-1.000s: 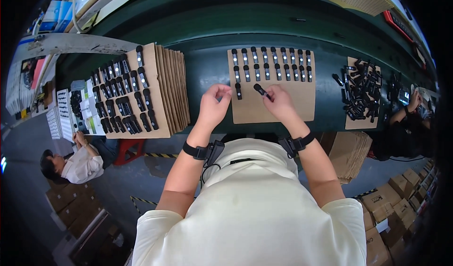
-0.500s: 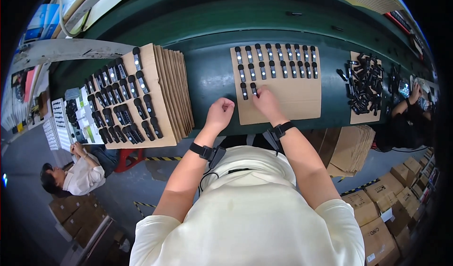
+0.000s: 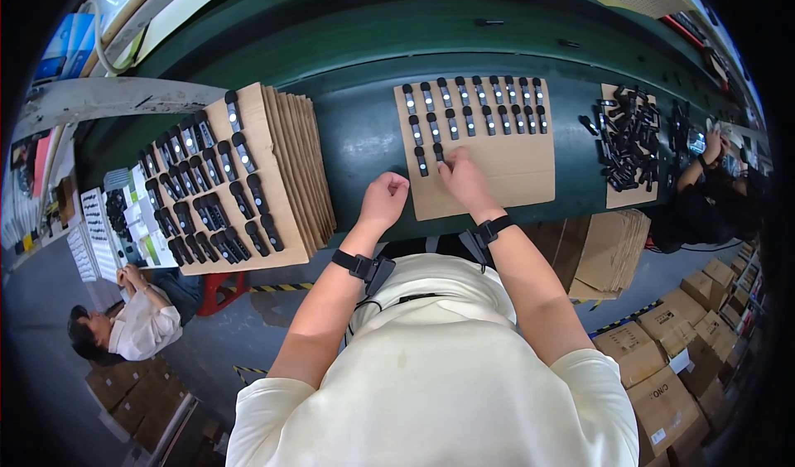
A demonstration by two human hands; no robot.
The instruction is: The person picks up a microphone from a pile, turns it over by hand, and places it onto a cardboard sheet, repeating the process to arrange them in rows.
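Microphones of a small clip-on kind, grey with black foam tops, stand in rows on a flat cardboard sheet in front of me. The far two rows are full, and a third row begins at the left with one microphone. Beside it is a second microphone, pinched at its lower part by the fingers of my right hand. My left hand is closed with curled fingers just off the sheet's near left edge. Whatever it may hold is hidden.
A cardboard stack at the left carries more microphones in rows. At the right, a cardboard piece bears a heap of black microphones. The green bench runs across. One person sits at far left, another at far right.
The view has turned slightly, so the bench and cardboard sit a little farther left. My right fingers stay at the same microphone. My left hand has hardly moved.
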